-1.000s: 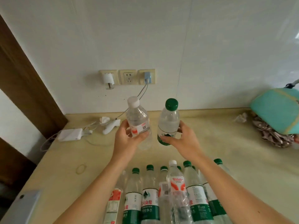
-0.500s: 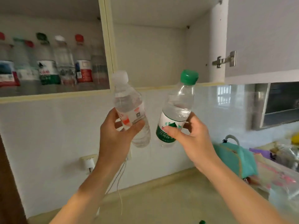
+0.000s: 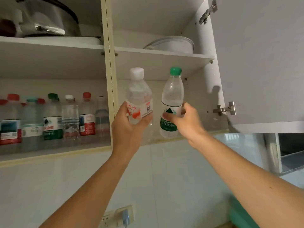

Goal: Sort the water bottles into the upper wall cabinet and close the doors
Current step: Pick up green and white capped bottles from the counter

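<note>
From the head camera, both arms reach up toward the open white upper wall cabinet (image 3: 110, 66). The left hand (image 3: 130, 127) is wrapped around a clear plastic water bottle with a white cap and a red-and-white label (image 3: 139, 96), held nearly upright in front of the right compartment's lower shelf opening. The right hand (image 3: 185, 120) is closed around a clear plastic water bottle with a green cap and a green-and-white label (image 3: 172, 102), just beside the first and also upright, its base near the cabinet's bottom edge. In the left compartment, a row of mixed water bottles with red, green and white caps (image 3: 54, 117) stands on the lower shelf. Above them sits a shiny metal pot (image 3: 49, 20); a white round basin (image 3: 171, 44) rests on the right upper shelf. The grey cabinet door (image 3: 263, 63) hangs open at right.
</note>
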